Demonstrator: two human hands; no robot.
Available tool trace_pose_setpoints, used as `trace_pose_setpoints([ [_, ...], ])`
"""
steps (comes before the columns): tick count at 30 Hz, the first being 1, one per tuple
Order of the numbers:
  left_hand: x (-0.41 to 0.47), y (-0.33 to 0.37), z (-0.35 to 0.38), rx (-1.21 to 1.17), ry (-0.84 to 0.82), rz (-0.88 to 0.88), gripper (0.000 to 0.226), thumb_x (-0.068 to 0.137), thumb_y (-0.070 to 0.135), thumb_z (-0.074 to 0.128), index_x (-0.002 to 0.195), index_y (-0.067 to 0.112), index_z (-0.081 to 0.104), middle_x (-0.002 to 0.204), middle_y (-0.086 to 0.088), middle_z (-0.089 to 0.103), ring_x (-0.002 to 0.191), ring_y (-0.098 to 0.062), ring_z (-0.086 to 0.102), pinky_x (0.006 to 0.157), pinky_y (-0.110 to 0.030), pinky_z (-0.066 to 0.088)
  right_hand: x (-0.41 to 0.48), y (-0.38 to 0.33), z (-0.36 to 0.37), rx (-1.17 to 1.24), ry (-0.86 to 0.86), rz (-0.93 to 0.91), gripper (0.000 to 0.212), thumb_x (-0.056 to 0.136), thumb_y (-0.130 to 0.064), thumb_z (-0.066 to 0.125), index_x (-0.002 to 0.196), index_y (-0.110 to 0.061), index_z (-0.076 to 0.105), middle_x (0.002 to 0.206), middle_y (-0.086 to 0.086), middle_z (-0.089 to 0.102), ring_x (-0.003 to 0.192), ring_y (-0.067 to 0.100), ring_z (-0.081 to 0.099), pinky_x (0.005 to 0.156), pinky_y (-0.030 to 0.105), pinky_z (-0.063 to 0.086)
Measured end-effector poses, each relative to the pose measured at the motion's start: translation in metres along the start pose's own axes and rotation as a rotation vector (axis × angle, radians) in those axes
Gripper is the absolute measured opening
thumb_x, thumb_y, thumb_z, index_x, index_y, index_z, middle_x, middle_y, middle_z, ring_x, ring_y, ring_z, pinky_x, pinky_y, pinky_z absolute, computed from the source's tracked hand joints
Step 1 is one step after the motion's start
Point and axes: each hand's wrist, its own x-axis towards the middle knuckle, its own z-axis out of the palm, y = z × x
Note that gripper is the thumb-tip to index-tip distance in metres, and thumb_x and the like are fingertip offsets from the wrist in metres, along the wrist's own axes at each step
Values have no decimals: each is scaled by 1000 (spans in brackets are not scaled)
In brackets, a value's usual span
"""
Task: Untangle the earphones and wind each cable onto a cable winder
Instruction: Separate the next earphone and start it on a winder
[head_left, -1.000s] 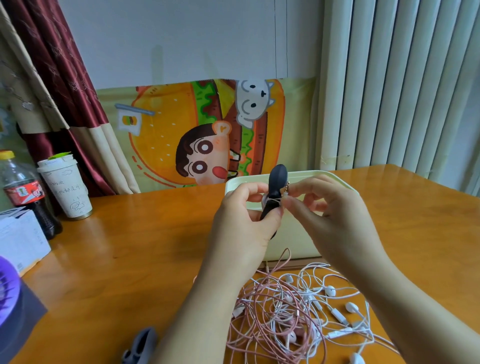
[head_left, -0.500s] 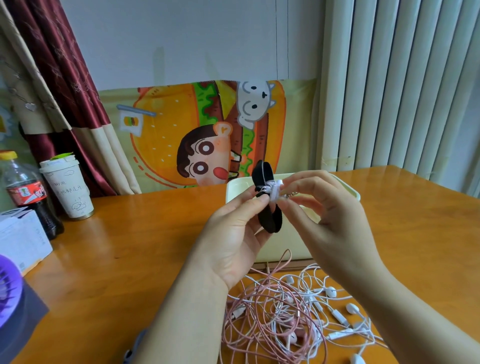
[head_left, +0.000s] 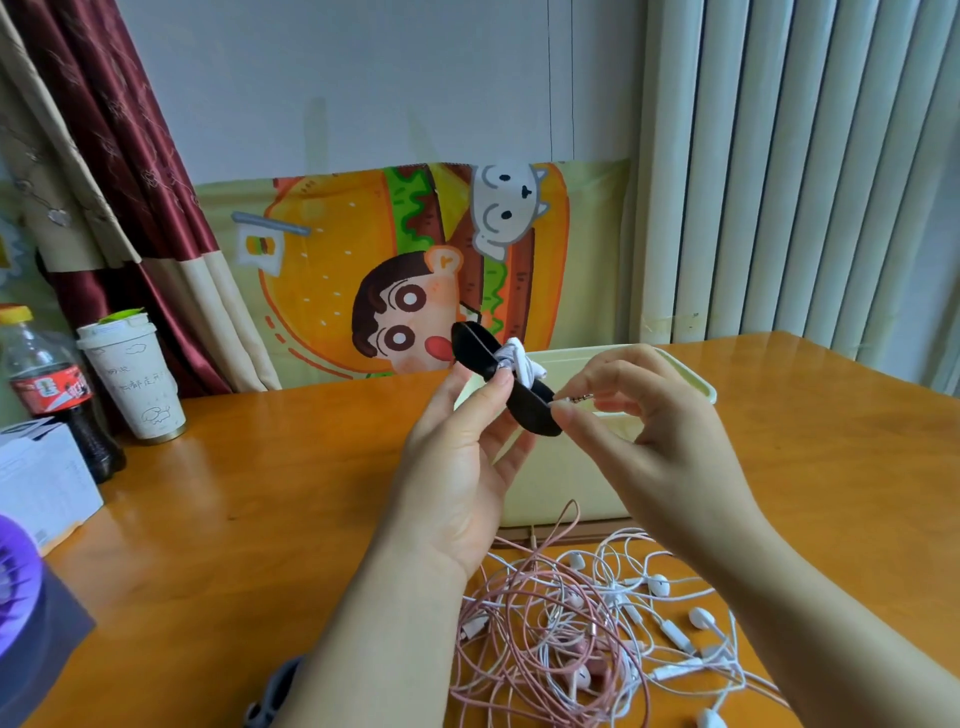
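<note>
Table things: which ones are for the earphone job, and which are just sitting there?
For the job: black winder, white cable wound on it, its plug, tangled earphones, grey winder.
Just sitting: cola bottle, paper cup, white box.

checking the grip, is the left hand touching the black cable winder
Touching. The head view shows the left hand pinching the black cable winder, thumb pressed beside the wound white cable.

Writing on the cup (head_left: 137, 384) and bottle (head_left: 49, 387) is illegible.
</note>
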Motion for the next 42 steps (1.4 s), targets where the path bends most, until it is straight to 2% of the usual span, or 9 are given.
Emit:
trace_pose_setpoints([
  [5, 1, 2, -1, -41, -39, 6, 59, 71, 21, 65, 130, 19, 57, 111, -6, 73, 92, -17, 72, 82, -27, 58, 5, 0, -6, 170, 9, 190, 5, 81, -25, 70, 77, -23, 69, 80, -2, 63, 73, 5, 55, 70, 14, 44],
  [9, 1, 3, -3, -55, -69, -39, 49, 69, 19, 66, 118, 18, 63, 107, -7, 72, 83, -16, 72, 80, -30, 59, 7, 2, -10, 488, -78, 406, 13, 69, -33, 74, 66, -22, 70, 76, 0, 68, 80, 14, 58, 83, 34, 45],
  [11, 2, 4, -4, -80, -82, -69, 41, 69, 18, 66, 110, 18, 64, 102, -7, 72, 78, -16, 72, 76, -30, 60, 8, 2, -11, 565, -116, 436, 16, 65, -32, 81, 59, -23, 69, 72, -3, 67, 77, 12, 57, 80, 32, 45],
  [17, 1, 4, -4, -186, -97, -136, 48, 70, 15, 67, 118, 11, 61, 106, -14, 68, 73, -17, 71, 72, -31, 61, 8, 5, -13, 581, -142, 358, 15, 68, -33, 74, 58, -23, 70, 67, -5, 65, 70, 8, 54, 76, 27, 44],
  [22, 3, 0, -1, -192, -42, -110, 31, 71, 19, 68, 102, 13, 65, 101, -12, 66, 69, -13, 69, 76, -34, 60, 9, 5, -19, 347, -99, 164, 15, 74, -34, 67, 66, -21, 69, 62, -9, 58, 61, 1, 49, 60, 10, 38],
  [30, 9, -6, -4, -82, 122, -17, 15, 82, 25, 67, 89, 13, 64, 60, 7, 65, 52, -3, 63, 51, -17, 53, 7, 6, -16, 216, -88, 81, 15, 76, -38, 64, 72, -25, 70, 68, -6, 60, 66, 5, 52, 59, 15, 40],
  [36, 10, -13, -6, 27, 30, 63, 17, 80, 27, 65, 90, 14, 62, 68, 6, 68, 56, -4, 61, 58, -19, 54, 8, 6, -18, 182, 34, 108, 12, 83, -28, 67, 77, -18, 72, 68, -3, 63, 61, 6, 51, 55, 14, 39],
  [39, 8, -14, -6, 45, -25, 103, 21, 70, 25, 66, 89, 18, 62, 72, 3, 71, 63, -8, 65, 65, -23, 57, 8, 3, -20, 159, 94, 84, 7, 82, -33, 66, 77, -31, 71, 72, -1, 65, 67, 13, 54, 57, 16, 40],
  [42, 8, -15, -7, 92, -73, 111, 44, 67, 29, 67, 110, 22, 60, 80, 3, 73, 71, -9, 69, 71, -26, 58, 7, -4, -21, 171, 118, 50, 6, 80, -37, 63, 79, -36, 69, 75, -5, 67, 70, 12, 59, 60, 19, 44],
])
